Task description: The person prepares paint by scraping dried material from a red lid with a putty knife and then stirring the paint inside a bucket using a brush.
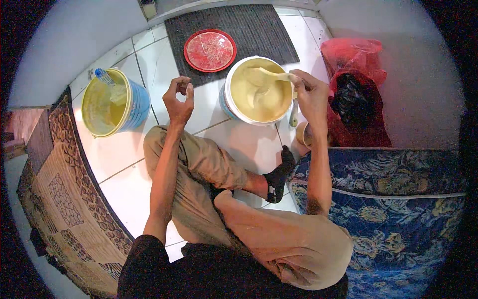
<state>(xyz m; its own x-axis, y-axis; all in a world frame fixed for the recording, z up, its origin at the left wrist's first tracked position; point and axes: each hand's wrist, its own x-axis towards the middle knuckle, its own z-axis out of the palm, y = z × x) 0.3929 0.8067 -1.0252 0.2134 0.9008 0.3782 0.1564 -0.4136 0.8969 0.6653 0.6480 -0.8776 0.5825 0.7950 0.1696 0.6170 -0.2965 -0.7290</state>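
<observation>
My right hand (311, 94) is closed on the end of a cream-coloured spatula (274, 75), whose far end reaches into a white-rimmed bucket (225, 97). Thick pale yellow paste (256, 102) fills much of that bucket, with swirls across its surface. To the left of the bucket, my left hand (179, 103) is held up over the floor. Its fingers are loosely curled and the thumb stands apart from them, with nothing visible between. Behind the bucket a round red lid (210, 50), smeared with whitish residue, lies on a dark ribbed mat (259, 30).
At the left stands a blue bucket (139, 104) with yellowish walls and a blue-and-white brush (103, 76) inside. Red plastic bags (356, 55), one with black plastic, sit at the right wall. A small cup (302, 135) is near my right wrist. A blue floral mattress (378, 214) lies right.
</observation>
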